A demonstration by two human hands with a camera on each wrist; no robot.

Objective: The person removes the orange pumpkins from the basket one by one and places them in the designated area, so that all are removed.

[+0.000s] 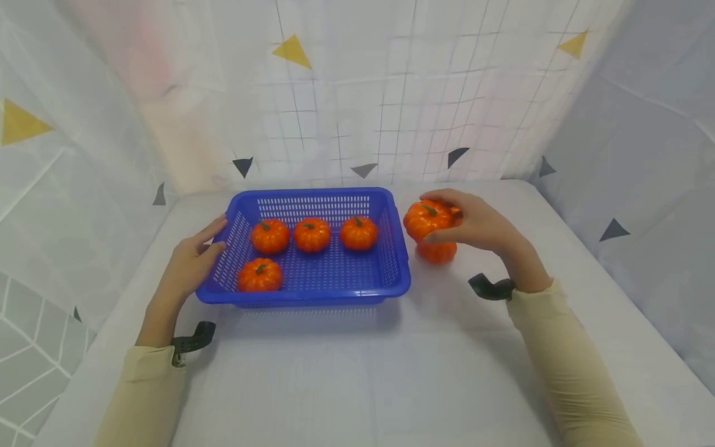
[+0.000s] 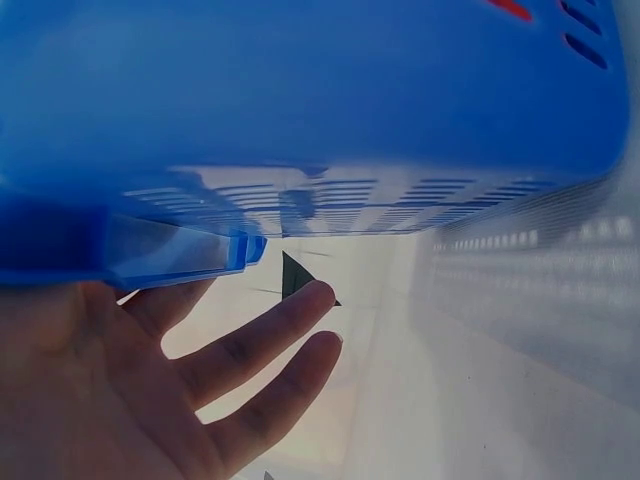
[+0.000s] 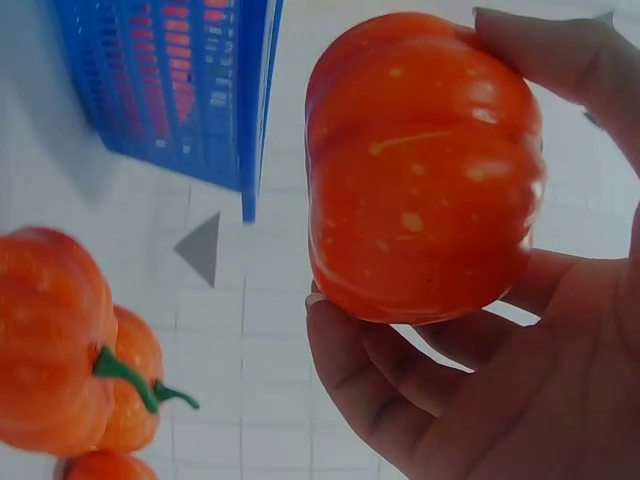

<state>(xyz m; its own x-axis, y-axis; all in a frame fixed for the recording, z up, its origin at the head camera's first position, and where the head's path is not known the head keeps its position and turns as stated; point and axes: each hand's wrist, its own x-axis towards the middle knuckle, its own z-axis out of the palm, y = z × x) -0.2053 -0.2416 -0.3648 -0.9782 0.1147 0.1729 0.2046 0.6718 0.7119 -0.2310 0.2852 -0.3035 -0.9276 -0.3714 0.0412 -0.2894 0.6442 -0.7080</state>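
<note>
A blue plastic basket (image 1: 313,296) with slotted walls stands on the white table. Inside it lie several small orange pumpkins (image 1: 359,233) with green stems. My left hand (image 1: 187,264) touches the basket's left rim; in the left wrist view its visible fingers (image 2: 270,400) are extended and spread beside the blue wall. To the right of the basket, my right hand (image 1: 477,226) grips an orange pumpkin (image 3: 420,170) between thumb and fingers, raised above the table. Under and behind the held one are more pumpkins (image 1: 437,252), partly hidden in the head view.
White patterned cloth (image 1: 357,93) hangs behind the table and along both sides. The white tabletop (image 1: 357,379) extends in front of the basket. A dark wrist mount (image 1: 195,338) sits on the left wrist, and another mount (image 1: 491,287) on the right.
</note>
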